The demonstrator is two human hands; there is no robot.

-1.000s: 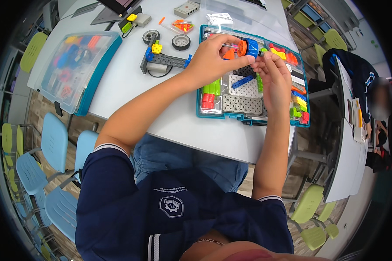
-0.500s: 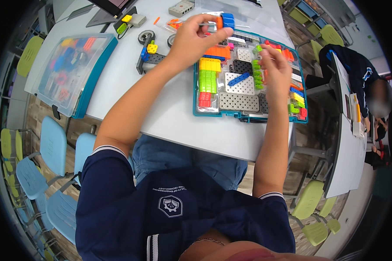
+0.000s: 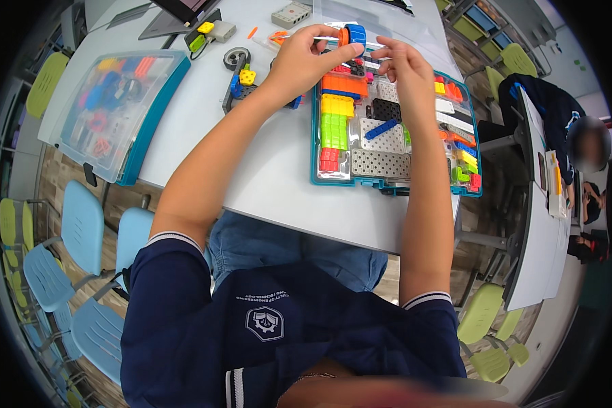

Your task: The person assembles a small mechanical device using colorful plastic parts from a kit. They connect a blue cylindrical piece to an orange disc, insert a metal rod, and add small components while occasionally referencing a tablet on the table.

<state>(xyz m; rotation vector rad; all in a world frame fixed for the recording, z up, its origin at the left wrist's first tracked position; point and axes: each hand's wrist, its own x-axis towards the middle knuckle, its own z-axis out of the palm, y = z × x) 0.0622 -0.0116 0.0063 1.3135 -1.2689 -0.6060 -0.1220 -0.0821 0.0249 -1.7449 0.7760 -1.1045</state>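
Observation:
My left hand (image 3: 304,62) is closed around a round blue and orange piece (image 3: 355,39) with a thin metal rod running toward my fingers. It is held above the far left part of an open parts case (image 3: 314,153). To its right is my right hand (image 3: 409,66), held over the case with fingers bent and apart. No piece shows clearly in it. Below lie a light perforated plate (image 3: 381,163) and a blue beam (image 3: 380,129) on another plate. A partly built model with a grey wheel (image 3: 236,58) and yellow block (image 3: 247,77) stands left of the case.
A second case (image 3: 126,102) with a clear lid lies at the left table edge. Farther back are a laptop (image 3: 177,27), a grey box (image 3: 291,14) and a small cabled module (image 3: 204,34). Blue chairs (image 3: 83,214) stand left; another person (image 3: 544,102) leans at the right-hand table.
My right hand has moved up and left from the green pieces toward the blue and orange piece. My left hand keeps its grip, nearly still. The view has shifted slightly.

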